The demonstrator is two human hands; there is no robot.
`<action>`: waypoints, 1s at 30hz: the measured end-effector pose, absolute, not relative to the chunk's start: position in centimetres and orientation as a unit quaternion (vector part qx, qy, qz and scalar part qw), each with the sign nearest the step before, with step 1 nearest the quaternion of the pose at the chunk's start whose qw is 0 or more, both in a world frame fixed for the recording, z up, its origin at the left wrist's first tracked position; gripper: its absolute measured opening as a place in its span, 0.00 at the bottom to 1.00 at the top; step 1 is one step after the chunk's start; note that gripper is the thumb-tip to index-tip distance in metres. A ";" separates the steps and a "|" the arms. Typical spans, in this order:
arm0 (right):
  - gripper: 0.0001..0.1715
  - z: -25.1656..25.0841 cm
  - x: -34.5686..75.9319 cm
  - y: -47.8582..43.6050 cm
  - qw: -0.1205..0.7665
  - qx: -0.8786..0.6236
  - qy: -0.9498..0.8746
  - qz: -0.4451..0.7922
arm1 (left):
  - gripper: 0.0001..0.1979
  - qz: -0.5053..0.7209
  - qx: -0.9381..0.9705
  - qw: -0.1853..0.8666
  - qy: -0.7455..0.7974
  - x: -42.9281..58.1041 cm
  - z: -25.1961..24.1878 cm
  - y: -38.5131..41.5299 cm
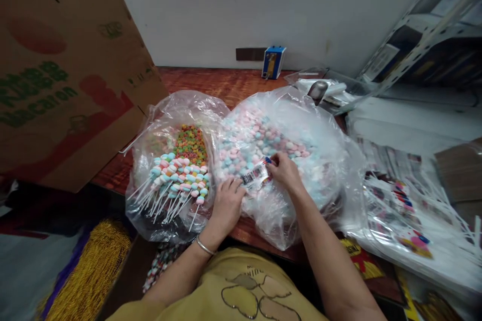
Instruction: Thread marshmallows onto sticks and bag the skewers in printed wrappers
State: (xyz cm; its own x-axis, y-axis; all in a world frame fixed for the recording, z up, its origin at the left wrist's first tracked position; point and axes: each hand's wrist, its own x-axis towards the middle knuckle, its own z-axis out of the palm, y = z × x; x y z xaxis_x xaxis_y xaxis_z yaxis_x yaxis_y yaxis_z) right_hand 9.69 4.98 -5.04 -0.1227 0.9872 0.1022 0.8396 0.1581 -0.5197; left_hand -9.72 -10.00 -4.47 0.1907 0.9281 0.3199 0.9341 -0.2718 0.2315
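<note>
Both of my hands meet over a big clear bag of pink, blue and white marshmallow pieces (263, 135) on a reddish wooden table (211, 83). My left hand (228, 203) pinches one end of a small printed clear wrapper (255, 175). Fingers of my right hand (285, 170) are closed on the wrapper's other end, where a marshmallow stick goes in. Left of them, a second clear bag (169, 170) holds finished marshmallow skewers on white sticks and colourful cereal rings.
A large cardboard box (64, 75) leans at the left. Stacks of printed clear wrappers (406, 215) lie at the right. A small blue device (273, 62) stands by the wall. A metal rack (425, 35) rises at the right.
</note>
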 end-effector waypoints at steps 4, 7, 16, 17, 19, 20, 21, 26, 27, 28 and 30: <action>0.12 -4.3 10.0 4.3 0.257 -0.618 -0.729 0.143 | 0.12 -0.280 -0.754 -0.031 -0.594 -9.7 -3.7 -10.1; 0.15 -3.1 10.2 3.8 0.286 -0.601 -0.737 0.117 | 0.10 -0.397 -0.721 -0.159 -0.546 -8.8 -2.5 -10.3; 0.17 1.7 9.7 -1.3 0.556 -0.495 -0.615 0.260 | 0.26 -0.481 -0.202 -0.806 -0.279 -3.6 -0.9 -9.6; 0.17 2.0 9.7 -2.2 0.563 -0.499 -0.583 0.307 | 0.29 -0.504 -0.165 -0.813 -0.239 -3.3 -0.8 -9.3; 0.17 2.4 9.8 -3.8 0.560 -0.506 -0.543 0.369 | 0.30 -0.554 -0.125 -0.800 -0.194 -2.8 -0.4 -8.9; 0.17 2.5 9.8 -4.5 0.555 -0.507 -0.535 0.387 | 0.29 -0.578 -0.114 -0.784 -0.195 -2.7 -0.3 -8.7; 0.17 2.5 9.8 -5.1 0.549 -0.505 -0.532 0.401 | 0.27 -0.600 -0.104 -0.764 -0.214 -2.6 -0.2 -8.6; 0.16 1.7 9.2 -7.1 0.528 -0.452 -0.511 0.505 | 0.19 -0.670 -0.100 -0.647 -0.350 -2.7 -0.3 -8.6; 0.15 1.5 9.0 -7.4 0.526 -0.446 -0.507 0.517 | 0.20 -0.673 -0.107 -0.636 -0.363 -2.8 -0.4 -8.6; 0.13 1.3 8.9 -7.7 0.524 -0.446 -0.506 0.520 | 0.20 -0.674 -0.114 -0.628 -0.372 -2.9 -0.5 -8.7; 0.12 1.0 8.7 -8.1 0.520 -0.458 -0.512 0.507 | 0.21 -0.675 -0.128 -0.616 -0.385 -3.1 -0.5 -8.8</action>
State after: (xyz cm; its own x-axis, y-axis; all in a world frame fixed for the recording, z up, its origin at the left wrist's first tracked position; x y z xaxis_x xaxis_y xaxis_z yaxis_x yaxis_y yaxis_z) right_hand 8.70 -8.08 1.04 -0.0398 0.9969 0.0680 -0.0585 0.0656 -0.9961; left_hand -3.07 -8.81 -0.54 -0.2087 0.9303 -0.3016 -0.7326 0.0556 0.6784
